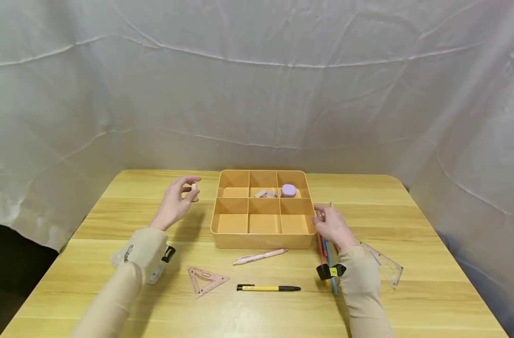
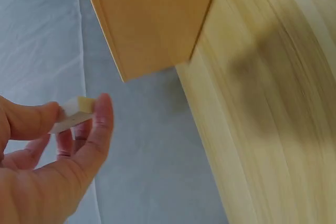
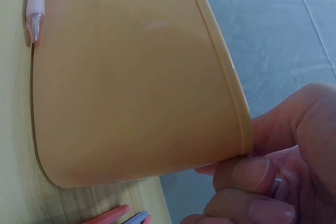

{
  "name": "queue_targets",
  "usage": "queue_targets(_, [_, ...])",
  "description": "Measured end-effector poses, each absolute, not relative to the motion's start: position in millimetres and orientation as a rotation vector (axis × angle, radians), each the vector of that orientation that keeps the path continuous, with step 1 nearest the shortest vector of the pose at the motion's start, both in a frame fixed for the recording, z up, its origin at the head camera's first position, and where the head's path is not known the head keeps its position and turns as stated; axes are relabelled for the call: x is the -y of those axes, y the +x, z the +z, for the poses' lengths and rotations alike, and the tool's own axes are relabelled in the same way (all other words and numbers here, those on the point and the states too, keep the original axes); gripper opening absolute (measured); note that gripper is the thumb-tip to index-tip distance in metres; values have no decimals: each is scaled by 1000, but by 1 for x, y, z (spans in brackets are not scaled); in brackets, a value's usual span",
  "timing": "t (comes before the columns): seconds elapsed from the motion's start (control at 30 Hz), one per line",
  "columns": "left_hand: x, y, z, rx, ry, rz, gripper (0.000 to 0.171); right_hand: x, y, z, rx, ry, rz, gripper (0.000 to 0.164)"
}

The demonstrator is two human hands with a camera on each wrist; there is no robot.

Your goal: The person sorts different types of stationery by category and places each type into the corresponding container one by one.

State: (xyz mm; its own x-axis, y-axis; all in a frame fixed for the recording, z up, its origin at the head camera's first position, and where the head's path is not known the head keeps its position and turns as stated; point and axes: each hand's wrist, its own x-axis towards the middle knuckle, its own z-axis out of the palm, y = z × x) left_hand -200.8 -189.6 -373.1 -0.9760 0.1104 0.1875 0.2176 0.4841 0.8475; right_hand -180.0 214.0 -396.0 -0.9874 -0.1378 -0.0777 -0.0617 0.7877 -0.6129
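Observation:
My left hand [image 1: 175, 202] is raised left of the orange compartment box [image 1: 263, 241]. Between thumb and fingers it pinches a small pale eraser [image 2: 76, 114] with a yellowish end. My right hand [image 1: 334, 227] is at the box's right side; in the right wrist view its curled fingers grip the box rim [image 3: 231, 72] near a corner. In the back compartments lie small whitish pieces [image 1: 261, 193] and a lilac rounded item [image 1: 288, 190]. The three front compartments show bare bottoms.
A pink pen [image 1: 259, 257], a yellow and black pen [image 1: 268, 288] and a pink set square [image 1: 204, 280] lie before the box. Several coloured pencils [image 1: 333, 285] lie under my right wrist, beside a clear set square [image 1: 385, 266]. A transparent item [image 1: 155, 274] is partly behind my left sleeve.

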Motion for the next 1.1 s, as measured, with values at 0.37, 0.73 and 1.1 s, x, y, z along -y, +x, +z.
queue_targets(0.37, [160,-210,-364,2532,-432,-1554,33,-212,-181,-393,-2859,-167,-976,53])
queue_targets(0.73, [135,-222,-347,2558,-540,-1449,29,-207,-183,-394,-2878,-194,-976,52])
queue_targets(1.1, [115,-237,-334,2634,-588,-1419,31,-203,-182,-395,-2878,-179,-962,53])
